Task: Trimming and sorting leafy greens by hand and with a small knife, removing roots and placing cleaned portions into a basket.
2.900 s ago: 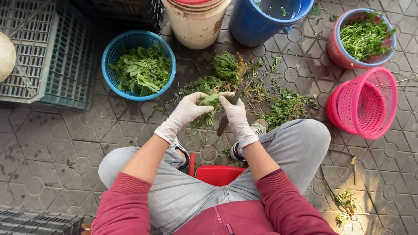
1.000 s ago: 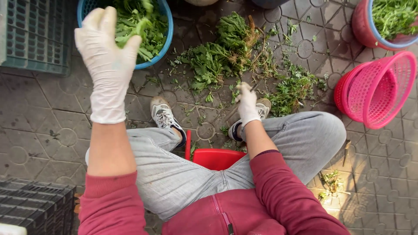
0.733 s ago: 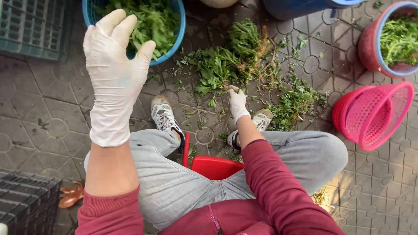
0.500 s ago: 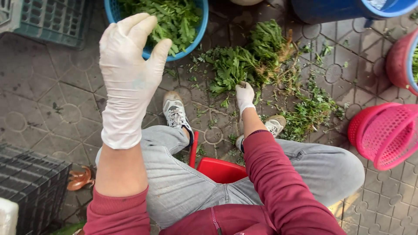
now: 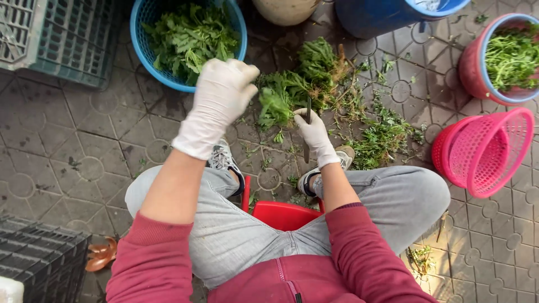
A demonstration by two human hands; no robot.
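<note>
A pile of leafy greens (image 5: 303, 90) lies on the paved ground just ahead of the person's feet, roots and stems spreading toward 2 o'clock. The right hand (image 5: 314, 132), in a white glove, rests at the near edge of the pile, closed around a knife (image 5: 307, 129) whose dark blade points up into the leaves and whose handle runs back along the palm. The left hand (image 5: 222, 98), also gloved, is raised in the air at 10 o'clock from the pile, its fingers curled loosely inward; whether anything lies inside them cannot be told. The two hands are apart.

Behind the left hand, at 11 o'clock, a blue basket (image 5: 145, 53) holds picked greens. At 9 o'clock lies a teal crate (image 5: 67, 45). At 3 o'clock a pink basket (image 5: 485, 151) lies tipped on its side, and above it, at 2 o'clock, a red bucket (image 5: 471, 70) holds more greens. A red stool (image 5: 281, 213) shows between the knees.
</note>
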